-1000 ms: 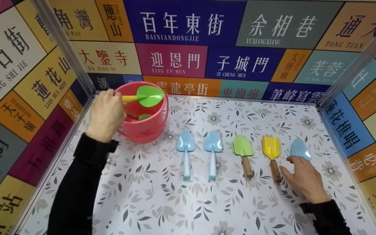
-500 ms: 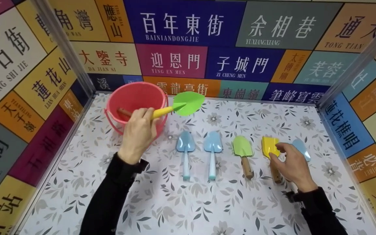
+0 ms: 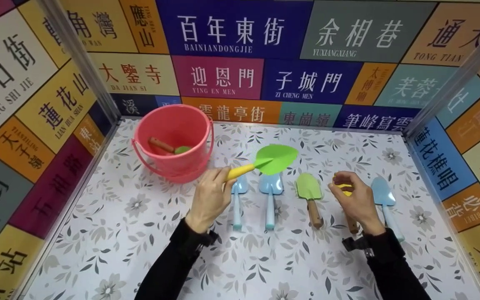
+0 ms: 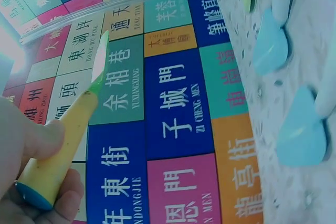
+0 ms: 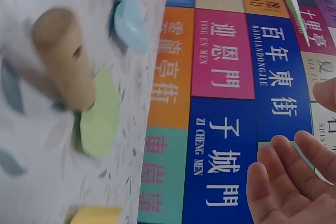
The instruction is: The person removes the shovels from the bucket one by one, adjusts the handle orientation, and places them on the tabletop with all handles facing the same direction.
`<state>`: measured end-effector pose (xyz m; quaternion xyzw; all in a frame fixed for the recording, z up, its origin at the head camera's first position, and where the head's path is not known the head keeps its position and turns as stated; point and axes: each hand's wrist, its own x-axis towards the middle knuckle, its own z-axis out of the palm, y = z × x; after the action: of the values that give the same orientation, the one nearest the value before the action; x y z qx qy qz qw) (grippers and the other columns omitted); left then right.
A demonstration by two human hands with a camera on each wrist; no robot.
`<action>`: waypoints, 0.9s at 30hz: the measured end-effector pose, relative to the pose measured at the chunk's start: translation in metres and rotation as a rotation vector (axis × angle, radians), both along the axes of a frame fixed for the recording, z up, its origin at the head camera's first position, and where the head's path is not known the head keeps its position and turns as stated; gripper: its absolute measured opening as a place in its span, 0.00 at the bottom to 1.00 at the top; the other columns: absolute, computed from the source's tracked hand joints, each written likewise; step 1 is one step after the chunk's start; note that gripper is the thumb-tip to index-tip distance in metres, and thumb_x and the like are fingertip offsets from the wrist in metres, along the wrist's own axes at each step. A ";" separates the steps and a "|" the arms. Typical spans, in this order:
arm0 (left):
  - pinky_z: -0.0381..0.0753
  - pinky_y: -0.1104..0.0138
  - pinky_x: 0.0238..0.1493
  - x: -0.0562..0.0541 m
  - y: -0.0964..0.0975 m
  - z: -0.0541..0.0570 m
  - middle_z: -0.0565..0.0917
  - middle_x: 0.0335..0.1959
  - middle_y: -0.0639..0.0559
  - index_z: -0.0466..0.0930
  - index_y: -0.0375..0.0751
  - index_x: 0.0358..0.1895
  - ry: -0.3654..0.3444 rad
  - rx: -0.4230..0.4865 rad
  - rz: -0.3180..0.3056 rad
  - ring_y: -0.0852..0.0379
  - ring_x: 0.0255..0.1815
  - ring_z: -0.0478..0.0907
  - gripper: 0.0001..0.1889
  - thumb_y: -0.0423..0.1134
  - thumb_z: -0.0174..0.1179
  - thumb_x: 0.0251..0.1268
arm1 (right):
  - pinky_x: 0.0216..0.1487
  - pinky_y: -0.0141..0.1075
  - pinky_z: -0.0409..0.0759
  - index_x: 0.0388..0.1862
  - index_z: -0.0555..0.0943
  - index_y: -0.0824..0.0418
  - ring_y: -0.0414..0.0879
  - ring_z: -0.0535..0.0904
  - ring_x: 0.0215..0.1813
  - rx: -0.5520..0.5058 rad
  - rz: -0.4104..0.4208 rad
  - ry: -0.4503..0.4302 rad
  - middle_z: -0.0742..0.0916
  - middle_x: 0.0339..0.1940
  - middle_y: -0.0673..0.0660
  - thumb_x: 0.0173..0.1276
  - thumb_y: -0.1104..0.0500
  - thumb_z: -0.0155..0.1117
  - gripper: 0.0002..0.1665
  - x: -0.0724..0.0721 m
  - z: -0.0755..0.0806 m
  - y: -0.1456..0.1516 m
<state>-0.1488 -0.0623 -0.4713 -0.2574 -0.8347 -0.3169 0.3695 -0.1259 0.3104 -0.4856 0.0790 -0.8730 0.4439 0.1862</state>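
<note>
In the head view my left hand (image 3: 210, 198) grips the yellow handle of a green-bladed trowel (image 3: 276, 159), held in the air above two light blue shovels. The left wrist view shows fingers and thumb curled round that yellow handle (image 4: 63, 145). My right hand (image 3: 358, 202) hovers over a yellow shovel with a wooden handle (image 3: 351, 225), hiding much of it. Its fingers look relaxed and hold nothing in the right wrist view. Left of it lies a green trowel with a wooden handle (image 3: 309, 187). A blue shovel (image 3: 383, 192) lies to its right, partly behind the wrist.
A pink bucket (image 3: 173, 164) stands at the back left, with a wooden-handled green tool (image 3: 161, 144) inside. The blue shovels (image 3: 271, 183) lie side by side in the middle. Printed panels (image 3: 231, 79) wall in the flower-patterned table (image 3: 273, 258) at the back and sides.
My left hand has carried the green trowel from above the bucket to the right and nearer to me. My right hand has moved left, from the rightmost blue shovel to over the yellow one.
</note>
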 end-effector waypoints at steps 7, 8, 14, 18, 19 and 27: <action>0.85 0.59 0.45 0.007 0.016 -0.016 0.83 0.40 0.40 0.82 0.29 0.49 0.047 0.040 -0.011 0.45 0.40 0.82 0.17 0.33 0.72 0.58 | 0.54 0.26 0.74 0.59 0.77 0.72 0.34 0.78 0.50 -0.166 0.037 0.003 0.84 0.50 0.67 0.72 0.68 0.65 0.19 -0.007 0.004 -0.024; 0.85 0.59 0.45 0.008 0.018 -0.017 0.83 0.40 0.41 0.82 0.29 0.49 0.050 0.043 -0.015 0.45 0.40 0.82 0.17 0.33 0.72 0.58 | 0.54 0.26 0.74 0.59 0.76 0.74 0.34 0.78 0.51 -0.208 0.054 0.006 0.84 0.50 0.68 0.72 0.69 0.64 0.19 -0.009 0.005 -0.027; 0.84 0.61 0.43 0.013 0.031 -0.027 0.83 0.38 0.42 0.83 0.29 0.48 0.070 0.056 -0.031 0.47 0.39 0.82 0.17 0.33 0.73 0.57 | 0.52 0.31 0.80 0.61 0.70 0.80 0.41 0.81 0.51 -0.548 0.157 -0.033 0.82 0.49 0.62 0.75 0.70 0.58 0.20 -0.017 0.006 -0.048; 0.85 0.62 0.42 0.017 0.039 -0.033 0.84 0.38 0.42 0.83 0.30 0.48 0.072 0.055 -0.031 0.48 0.37 0.82 0.17 0.34 0.73 0.57 | 0.52 0.36 0.82 0.60 0.71 0.75 0.44 0.81 0.49 -0.784 0.164 -0.122 0.82 0.49 0.56 0.76 0.69 0.56 0.17 -0.021 0.003 -0.065; 0.85 0.62 0.42 0.018 0.042 -0.034 0.84 0.38 0.43 0.83 0.30 0.48 0.071 0.054 -0.030 0.48 0.37 0.82 0.17 0.34 0.73 0.57 | 0.52 0.36 0.83 0.60 0.72 0.72 0.44 0.81 0.48 -0.838 0.158 -0.147 0.82 0.48 0.55 0.76 0.68 0.56 0.16 -0.022 0.002 -0.068; 0.86 0.64 0.42 0.024 0.057 -0.043 0.84 0.37 0.42 0.82 0.28 0.49 0.046 0.040 -0.030 0.49 0.37 0.83 0.18 0.34 0.72 0.59 | 0.51 0.34 0.80 0.52 0.76 0.63 0.42 0.79 0.45 -1.069 0.117 -0.237 0.80 0.41 0.52 0.79 0.64 0.54 0.07 -0.026 -0.009 -0.087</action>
<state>-0.1252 -0.0050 -0.5145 -0.2696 -0.8157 -0.3330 0.3888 -0.1524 0.2230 -0.4944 -0.0286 -0.5349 0.8410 0.0757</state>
